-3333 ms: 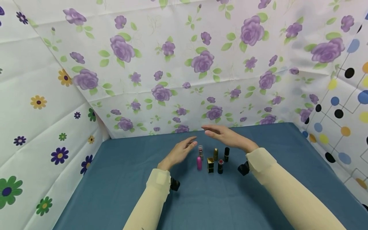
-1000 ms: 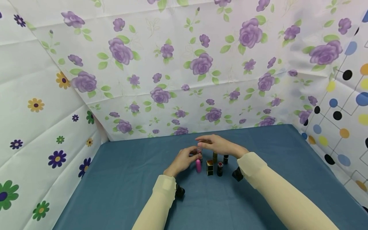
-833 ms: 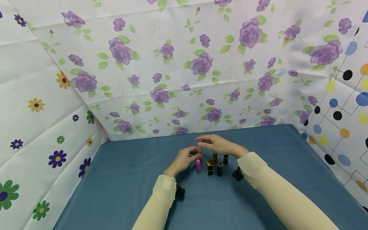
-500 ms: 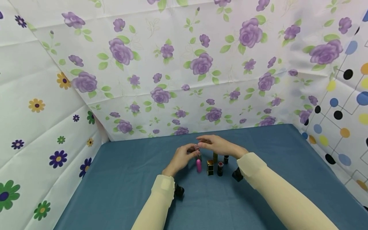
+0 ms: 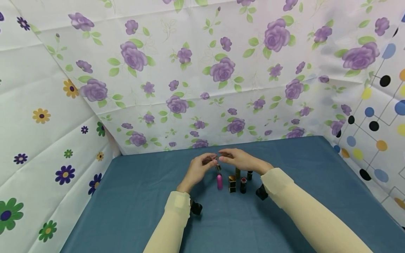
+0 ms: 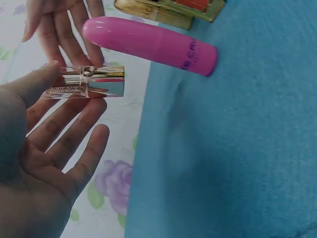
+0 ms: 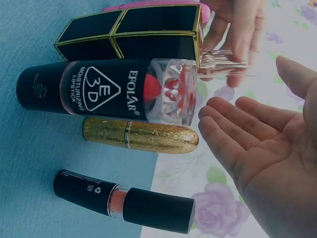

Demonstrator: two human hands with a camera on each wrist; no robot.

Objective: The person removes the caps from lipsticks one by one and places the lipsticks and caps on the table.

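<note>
My left hand [image 5: 197,170] pinches a lipstick with a clear cap and shiny metallic base [image 6: 105,82] between thumb and fingers, raised over the table and slightly tilted. Close by on the right, my right hand [image 5: 243,161] has loosely extended fingers and holds nothing. A pink lipstick [image 5: 219,182] stands upright just below the left hand. To its right are a black and gold square lipstick [image 5: 232,184] and a black lipstick with a clear faceted top [image 7: 106,91]. Behind them, under the right hand, stand a gold glitter lipstick [image 7: 143,136] and a black-capped lipstick [image 7: 156,209].
Blue cloth [image 5: 136,203] covers the table. White sheets with purple roses [image 5: 190,70] hang at the back, a flower-print sheet [image 5: 41,137] on the left and a dotted sheet [image 5: 376,154] on the right. Each wrist wears a small black camera [image 5: 196,208].
Both hands have come closer to the lipsticks. The left hand has taken hold of the clear-capped lipstick and lifted it off the table, tilting it. The right hand has barely moved in the last second.
</note>
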